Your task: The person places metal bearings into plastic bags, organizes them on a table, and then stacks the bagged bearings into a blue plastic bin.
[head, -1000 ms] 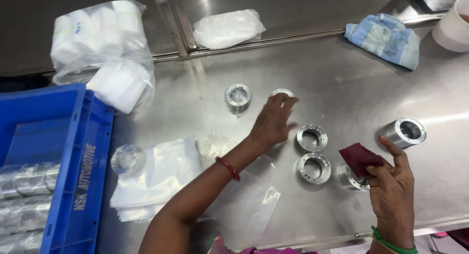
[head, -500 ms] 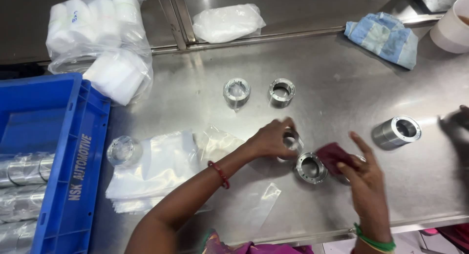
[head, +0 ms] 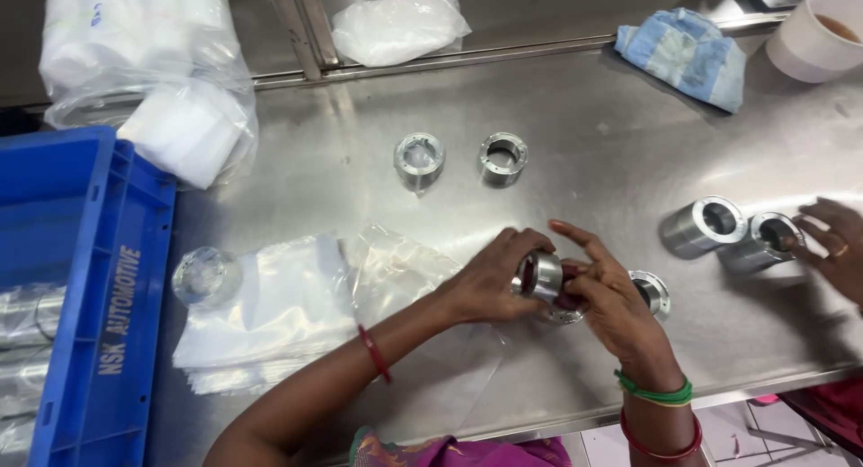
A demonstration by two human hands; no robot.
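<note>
My left hand grips a short metal ring part, tilted on its side, just above the steel table. My right hand presses a dark maroon cloth against that part. Another ring lies flat right beside my right hand. Two more rings stand farther back on the table.
A co-worker's hand at the right edge touches one metal cylinder, with another beside it. A stack of clear plastic bags and a bagged part lie left of me. A blue crate stands at the far left. A blue cloth and white cup lie behind.
My left hand came back from the far rings, picked a ring up off the table and tilted it. My right hand closed in with the cloth. A co-worker's hand has come in at the right.
</note>
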